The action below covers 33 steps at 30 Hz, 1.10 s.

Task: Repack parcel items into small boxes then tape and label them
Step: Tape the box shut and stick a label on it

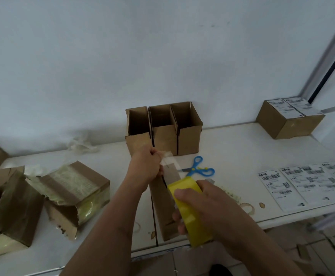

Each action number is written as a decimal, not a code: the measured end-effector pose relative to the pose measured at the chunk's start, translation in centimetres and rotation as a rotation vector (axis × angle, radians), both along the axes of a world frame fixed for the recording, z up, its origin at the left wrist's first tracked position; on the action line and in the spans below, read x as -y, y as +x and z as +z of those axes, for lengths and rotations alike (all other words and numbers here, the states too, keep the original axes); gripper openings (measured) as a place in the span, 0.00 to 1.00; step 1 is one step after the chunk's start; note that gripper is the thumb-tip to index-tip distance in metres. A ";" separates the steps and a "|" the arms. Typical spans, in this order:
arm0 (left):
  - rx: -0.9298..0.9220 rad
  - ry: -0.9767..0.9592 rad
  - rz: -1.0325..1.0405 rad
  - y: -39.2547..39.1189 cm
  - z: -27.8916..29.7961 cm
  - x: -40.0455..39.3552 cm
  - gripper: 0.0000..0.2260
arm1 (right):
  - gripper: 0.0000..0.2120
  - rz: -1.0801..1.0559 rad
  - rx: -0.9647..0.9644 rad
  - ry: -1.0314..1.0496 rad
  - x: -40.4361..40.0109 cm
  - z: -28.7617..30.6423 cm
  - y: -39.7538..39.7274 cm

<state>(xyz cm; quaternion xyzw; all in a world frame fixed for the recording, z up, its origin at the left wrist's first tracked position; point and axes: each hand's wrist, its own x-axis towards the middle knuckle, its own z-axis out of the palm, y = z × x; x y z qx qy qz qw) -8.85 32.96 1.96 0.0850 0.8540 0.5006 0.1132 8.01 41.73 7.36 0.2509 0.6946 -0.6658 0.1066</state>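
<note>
A small closed cardboard box lies lengthwise on the white table in front of me. My right hand grips a yellow roll of tape over the box's near right side. A strip of clear tape runs from the roll along the box top to its far end. There my left hand pinches the strip's free end, fingers curled. Three open empty small boxes stand in a row against the wall behind.
Blue-handled scissors lie just right of the box. Printed shipping labels lie at the right edge. A sealed labelled box sits far right. Two torn-open parcels with yellowish contents lie on the left, crumpled tape behind them.
</note>
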 end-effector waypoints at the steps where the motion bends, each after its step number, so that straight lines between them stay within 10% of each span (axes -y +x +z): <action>1: 0.007 -0.005 0.003 -0.2 -0.2 -0.1 0.06 | 0.12 0.017 -0.004 -0.004 -0.3 0.0 -0.1; 7: 0.007 -0.049 0.021 -1.6 -1.2 -0.1 0.06 | 0.24 0.109 -0.030 0.109 -0.9 0.2 -1.3; 33: 0.029 -0.174 0.035 -4.6 -3.8 -0.4 0.08 | 0.18 -0.050 0.007 0.035 0.3 -0.4 -4.0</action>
